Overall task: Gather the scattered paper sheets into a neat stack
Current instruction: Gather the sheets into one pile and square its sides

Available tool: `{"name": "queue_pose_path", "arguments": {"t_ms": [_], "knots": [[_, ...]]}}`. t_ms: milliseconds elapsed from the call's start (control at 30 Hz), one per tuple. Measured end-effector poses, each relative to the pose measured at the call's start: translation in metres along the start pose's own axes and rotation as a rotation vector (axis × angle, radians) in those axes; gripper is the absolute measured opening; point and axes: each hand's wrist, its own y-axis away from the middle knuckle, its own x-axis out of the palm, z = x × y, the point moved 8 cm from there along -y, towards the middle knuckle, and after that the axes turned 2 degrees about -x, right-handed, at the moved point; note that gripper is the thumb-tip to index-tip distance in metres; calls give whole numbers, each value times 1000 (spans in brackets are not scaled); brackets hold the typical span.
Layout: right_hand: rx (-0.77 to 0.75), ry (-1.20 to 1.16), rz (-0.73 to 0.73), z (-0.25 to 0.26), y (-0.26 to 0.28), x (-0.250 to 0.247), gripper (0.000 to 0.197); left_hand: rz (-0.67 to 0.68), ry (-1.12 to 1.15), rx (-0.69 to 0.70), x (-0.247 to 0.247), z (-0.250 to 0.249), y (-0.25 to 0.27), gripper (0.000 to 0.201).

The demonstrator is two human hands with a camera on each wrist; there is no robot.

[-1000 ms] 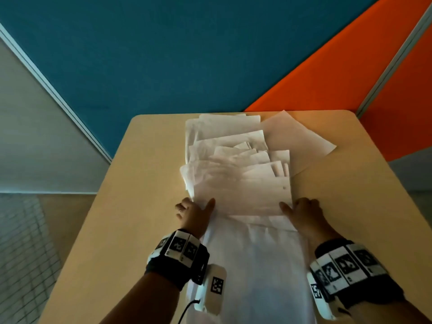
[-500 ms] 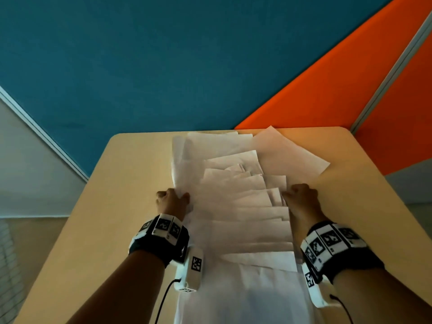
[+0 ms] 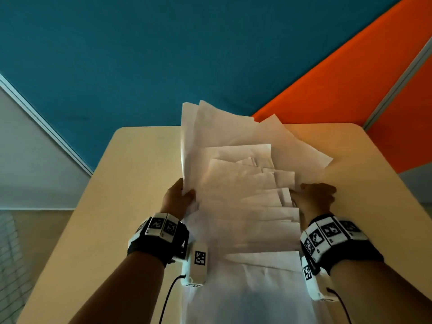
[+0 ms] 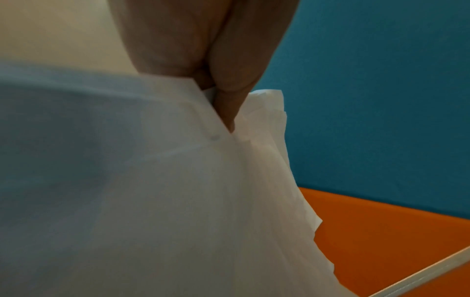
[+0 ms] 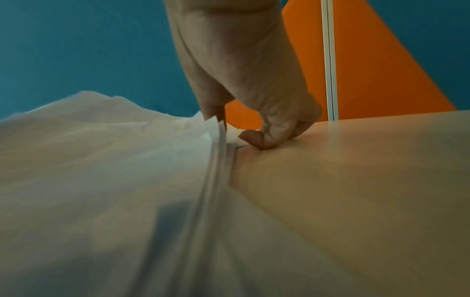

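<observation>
Several white paper sheets lie fanned and overlapping down the middle of the beige table. My left hand grips the pile's left edge, and the far sheets rise off the table on that side. In the left wrist view my left hand pinches the paper sheets. My right hand holds the right edge. The right wrist view shows my right hand with its thumb on top of the paper sheets and curled fingers at their edge on the table. One skewed sheet sticks out far right.
A blue wall panel and an orange panel stand behind the table's far edge. Bare tabletop shows on both sides of the pile. Camera cables hang from my wrists near the front edge.
Both hands slid forward along the pile's sides. The left hand took hold of the left edge and raised the far sheets, which lay flat before.
</observation>
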Motion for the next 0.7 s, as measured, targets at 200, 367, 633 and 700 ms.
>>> {"name": "queue_pose_path", "arguments": {"t_ms": [200, 367, 633, 700], "knots": [[124, -233, -100, -9, 5, -5, 104, 58, 85, 6, 1, 5, 0, 11], [0, -527, -141, -9, -16, 2, 59, 104, 148, 28, 1, -1, 7, 21], [-49, -846, -147, -22, -17, 0, 31, 148, 134, 37, 4, 10, -4, 16], [-110, -706, -234, -24, -17, -20, 25, 127, 109, 46, 2, 7, -2, 22]]}}
